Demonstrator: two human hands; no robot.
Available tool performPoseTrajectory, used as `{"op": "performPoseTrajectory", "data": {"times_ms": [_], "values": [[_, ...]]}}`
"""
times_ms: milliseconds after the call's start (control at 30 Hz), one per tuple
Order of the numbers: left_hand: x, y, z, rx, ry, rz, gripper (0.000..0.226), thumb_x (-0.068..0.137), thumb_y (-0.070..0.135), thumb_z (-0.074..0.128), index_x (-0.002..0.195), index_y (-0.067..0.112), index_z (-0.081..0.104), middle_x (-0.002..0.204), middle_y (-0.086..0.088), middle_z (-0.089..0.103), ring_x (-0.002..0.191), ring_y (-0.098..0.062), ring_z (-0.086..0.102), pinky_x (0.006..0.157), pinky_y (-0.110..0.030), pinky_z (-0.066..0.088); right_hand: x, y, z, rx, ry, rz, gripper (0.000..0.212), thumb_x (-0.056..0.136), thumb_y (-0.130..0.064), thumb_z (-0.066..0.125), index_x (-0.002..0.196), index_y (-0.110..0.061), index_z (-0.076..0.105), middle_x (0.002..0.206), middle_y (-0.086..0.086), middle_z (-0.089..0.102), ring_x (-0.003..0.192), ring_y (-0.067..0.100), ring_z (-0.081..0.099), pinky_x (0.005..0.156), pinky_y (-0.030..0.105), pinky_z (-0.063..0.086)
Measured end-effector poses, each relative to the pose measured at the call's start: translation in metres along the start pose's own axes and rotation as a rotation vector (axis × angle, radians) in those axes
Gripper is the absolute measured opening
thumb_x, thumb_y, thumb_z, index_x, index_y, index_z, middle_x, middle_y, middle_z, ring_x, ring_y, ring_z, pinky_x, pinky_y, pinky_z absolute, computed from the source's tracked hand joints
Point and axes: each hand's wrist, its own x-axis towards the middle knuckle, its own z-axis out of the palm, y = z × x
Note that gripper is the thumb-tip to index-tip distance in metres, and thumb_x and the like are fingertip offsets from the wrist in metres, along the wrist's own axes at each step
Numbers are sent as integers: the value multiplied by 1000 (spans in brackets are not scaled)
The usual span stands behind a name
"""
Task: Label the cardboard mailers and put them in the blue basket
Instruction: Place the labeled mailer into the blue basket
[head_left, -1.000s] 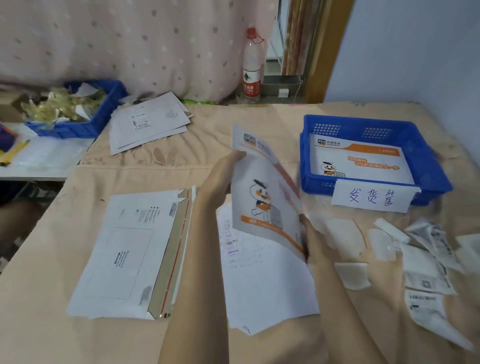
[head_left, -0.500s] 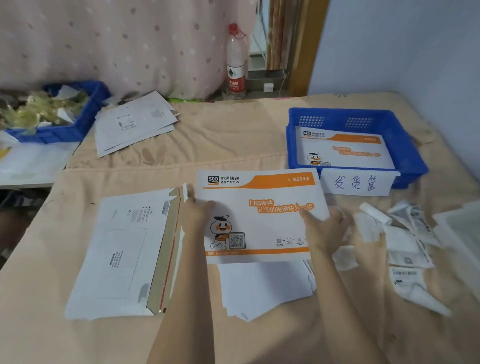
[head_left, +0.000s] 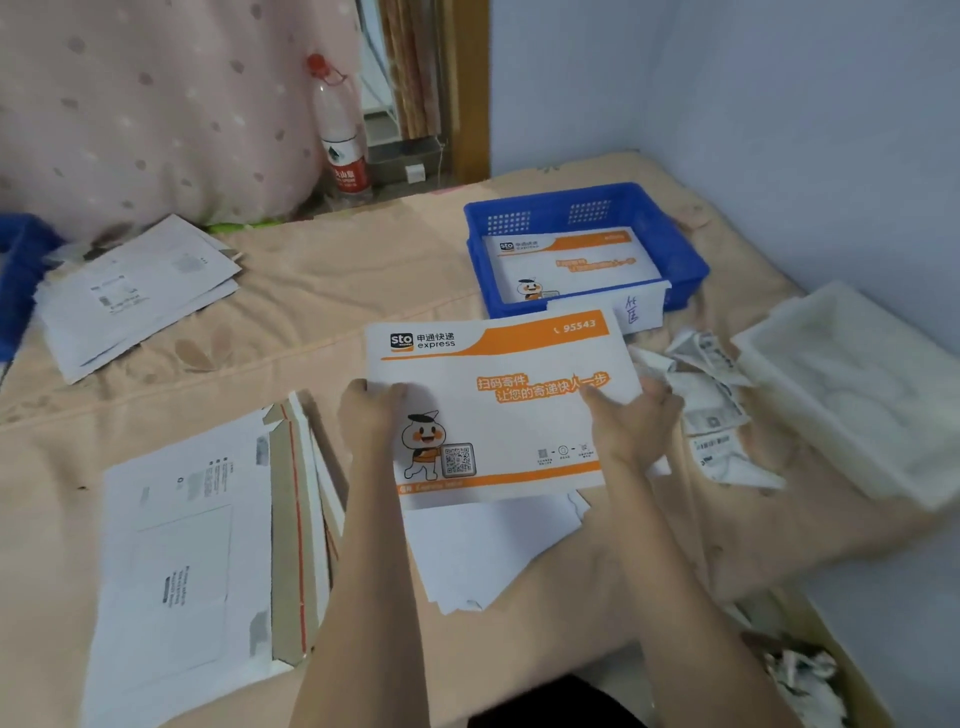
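A white and orange cardboard mailer is held face up over the bed, between me and the blue basket. My left hand grips its left edge and my right hand grips its right edge. The blue basket stands just beyond it and holds another mailer of the same print. A white tag with handwriting hangs on the basket's front wall, partly hidden by the held mailer. A stack of mailers lies face down at my left.
White sheets lie under the held mailer. Peeled label backings are scattered at the right, beside a white tray. More mailers lie far left by another blue basket. A water bottle stands at the back.
The mailer went from upright and turned sideways to flat and face up, then moved forward and right toward the blue basket. Both hands kept hold of it. The view swung right.
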Motion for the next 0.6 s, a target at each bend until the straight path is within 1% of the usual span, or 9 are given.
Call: {"op": "performPoseTrajectory", "data": {"times_ms": [100,167,200,267,333,400,467,533,600], "values": [[2,12,16,1,-26,14,29,85,22,63,104,1,57,102,-15,61,100,-34,58,72,-31,40,16,-1,-11,-16,30,26,69,67,-41,80,121,-7,54,119,12,48,106,31,54,78,37,47],[6,25,29,-14,-56,16,33,85,22,63,110,0,58,109,-16,62,102,-34,59,72,-30,40,30,-4,-16,-35,56,35,69,67,-42,80,120,-6,54,119,12,49,105,31,54,77,35,46],[9,33,37,-20,-70,28,34,85,22,62,111,1,58,110,-15,63,103,-34,59,74,-31,41,39,-6,-18,-38,72,35,69,66,-44,79,119,-7,54,119,12,49,105,31,55,79,37,47],[15,53,54,-33,-85,64,33,85,22,61,112,2,58,111,-14,63,103,-33,60,76,-32,44,60,-12,-22,-39,95,36,70,66,-45,79,120,-7,53,120,12,50,105,31,55,82,41,50],[20,75,72,-50,-94,87,35,85,23,61,114,4,56,112,-11,64,102,-31,60,78,-32,45,85,-21,-25,-29,99,39,68,66,-44,79,118,-8,54,119,12,51,103,30,56,81,42,51],[24,100,88,-65,-97,110,44,85,23,64,121,4,49,113,-7,60,104,-28,58,81,-32,45,113,-33,-27,-18,97,50,65,67,-45,79,114,-9,55,115,10,52,101,29,57,78,40,51],[29,124,105,-79,-93,140,56,81,18,68,128,5,40,113,-7,57,103,-27,57,83,-33,46,143,-46,-27,-6,87,51,63,68,-45,78,115,-9,55,116,10,53,103,29,56,78,36,46],[38,143,123,-82,-80,167,60,78,15,70,129,7,38,113,-8,59,94,-25,57,78,-32,46,173,-58,-23,14,64,40,62,71,-42,78,117,-8,55,118,10,53,105,28,55,75,33,41],[49,161,142,-69,-61,171,58,77,13,69,127,11,39,110,-7,61,87,-23,57,74,-30,45,204,-69,-16,37,41,21,60,72,-40,78,117,-7,55,118,9,53,101,27,57,72,32,43]]}}
